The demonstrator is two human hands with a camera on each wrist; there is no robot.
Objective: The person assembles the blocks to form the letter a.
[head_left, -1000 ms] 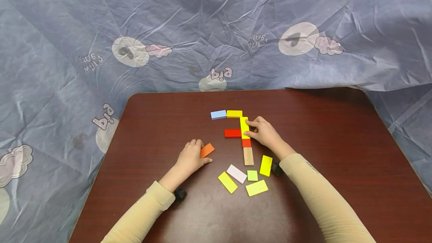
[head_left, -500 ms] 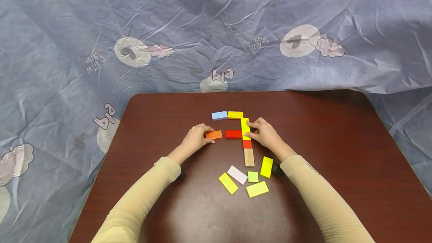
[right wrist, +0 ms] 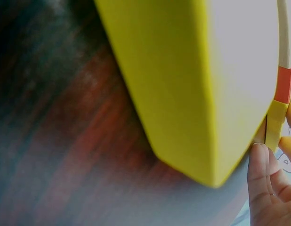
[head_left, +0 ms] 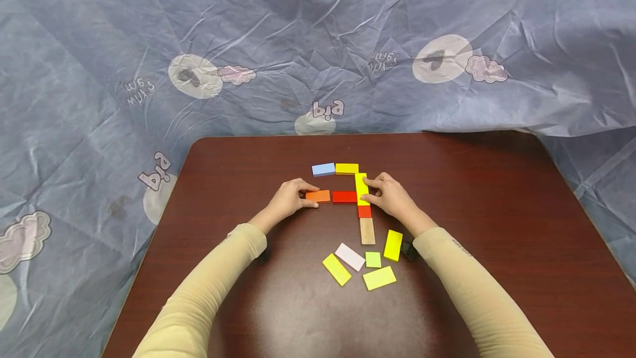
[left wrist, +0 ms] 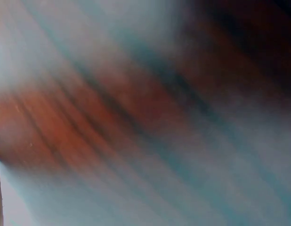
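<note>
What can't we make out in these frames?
- Left wrist: the left hand's contact with the orange rectangular block, lost to blur.
- Right wrist: far end of the large close-up yellow rectangular block, cut off by the top edge; the rest of the right hand, cut off by the right edge.
- Head: lettering on the right cream fabric sleeve, too small to read.

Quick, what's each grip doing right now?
Left grip: closed, holding the orange block between thumb and fingers.
Right grip: fingertips on a yellow block; whether it pinches it cannot be told.
</note>
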